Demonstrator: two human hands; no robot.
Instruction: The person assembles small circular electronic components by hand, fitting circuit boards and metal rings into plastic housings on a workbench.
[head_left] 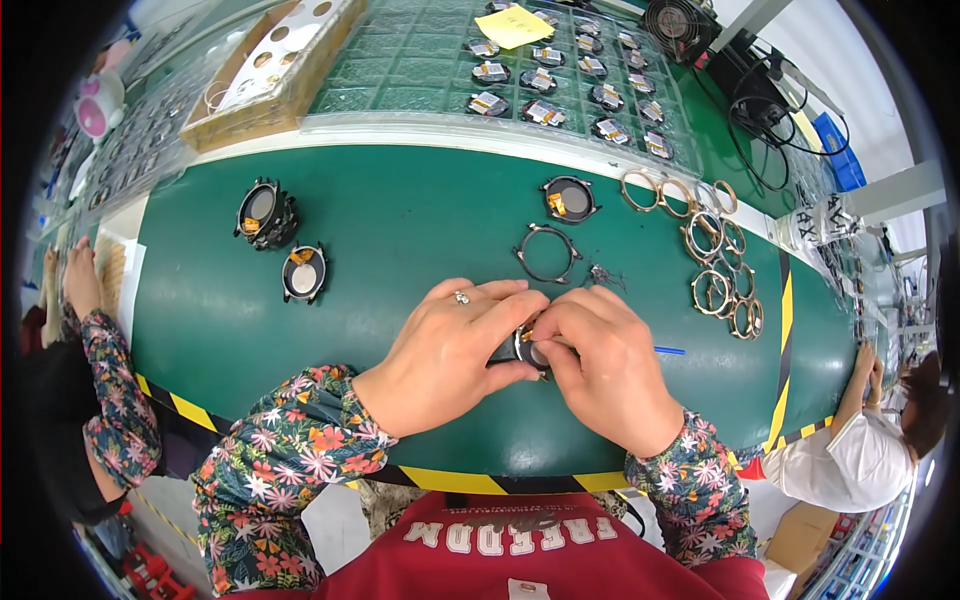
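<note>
Head view: the left hand (450, 345), a ring on one finger and a floral sleeve at the wrist, has its thumb and fingers clamped on a small round dark watch-like case (528, 350), held just above the green counter (420, 220) near its front edge. The right hand (610, 360) meets it from the other side, thumb and index finger bent close together at the face of the case, beside a bit of orange strip; whether these fingers pinch anything, I cannot tell. A thin blue stick (670, 351) shows just right of the right hand. Beyond the hands lie a black open ring frame (524, 258), a little heap of black scraps (602, 277) near it and, farther back, a round black case with an orange strip (569, 199). To the right, gold- and silver-coloured metal rings (688, 240) lie in a cluster, some overlapping. On the left stand a stack of round black cases (270, 225) and, nearer, a single round case with a silver disc (303, 273). Along the back, a clear plastic compartment tray (420, 60) carries rows of round modules and a yellow paper note (514, 27), with an open cardboard box (215, 130) to its left.
</note>
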